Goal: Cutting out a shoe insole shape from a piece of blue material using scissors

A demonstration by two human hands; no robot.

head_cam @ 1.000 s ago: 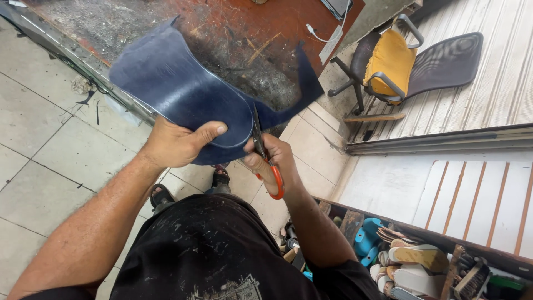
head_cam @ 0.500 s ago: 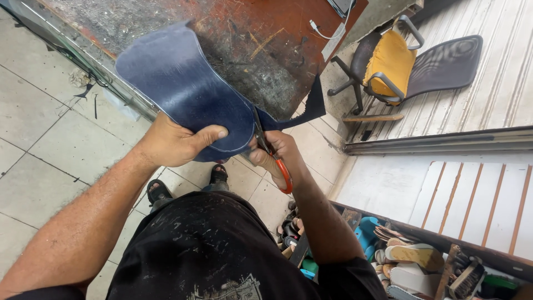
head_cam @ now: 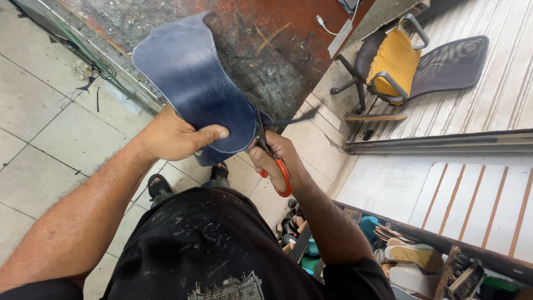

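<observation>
Dark blue sole-shaped rubber sheet [head_cam: 194, 83] held over the worn red counter [head_cam: 288, 44], pinched in left hand [head_cam: 177, 136]; right hand [head_cam: 275, 153] clamped on orange-handled scissors [head_cam: 272, 155]. Near right edge trimmed, far outline left.

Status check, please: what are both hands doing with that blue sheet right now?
Left hand grips blue sheet. Right hand works orange-handled scissors at its right edge. Thin trimmed strip trails off. Nothing blocking.

Single head-worn view, looking steeply down, close over hands, floor below
</observation>
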